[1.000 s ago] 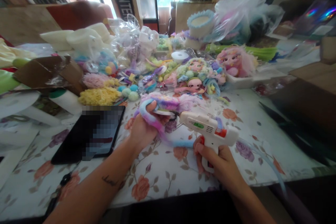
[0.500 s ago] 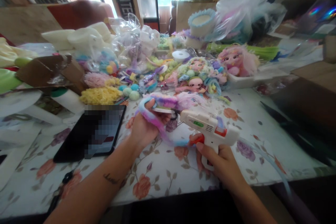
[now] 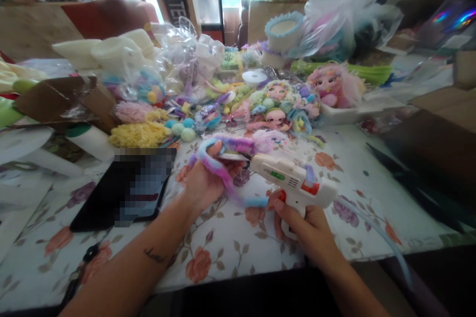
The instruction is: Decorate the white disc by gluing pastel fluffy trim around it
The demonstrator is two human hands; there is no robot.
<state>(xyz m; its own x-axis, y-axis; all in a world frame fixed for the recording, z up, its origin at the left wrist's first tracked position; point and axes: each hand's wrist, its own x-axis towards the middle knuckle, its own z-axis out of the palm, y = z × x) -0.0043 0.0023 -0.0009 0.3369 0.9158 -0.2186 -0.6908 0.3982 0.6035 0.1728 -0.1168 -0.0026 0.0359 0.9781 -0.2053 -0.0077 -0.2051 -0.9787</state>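
Centre frame: left hand (image 3: 203,184), fingers curled round a fuzzy pastel piece (image 3: 238,144); right hand (image 3: 310,230), fingers gripping a glue gun (image 3: 293,181) — nozzle at the piece, likely gluing; steady aim needed.

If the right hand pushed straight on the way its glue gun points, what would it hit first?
Probably the fuzzy pastel piece in the left hand; the glue gun nozzle looks almost against it.

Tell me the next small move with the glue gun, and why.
Probably squeeze out a small dab. The right hand grips the glue gun with its nozzle up against the piece in the left hand, where the fuzzy strand wraps round. The strand's loose end trails onto the table, seemingly unfixed.
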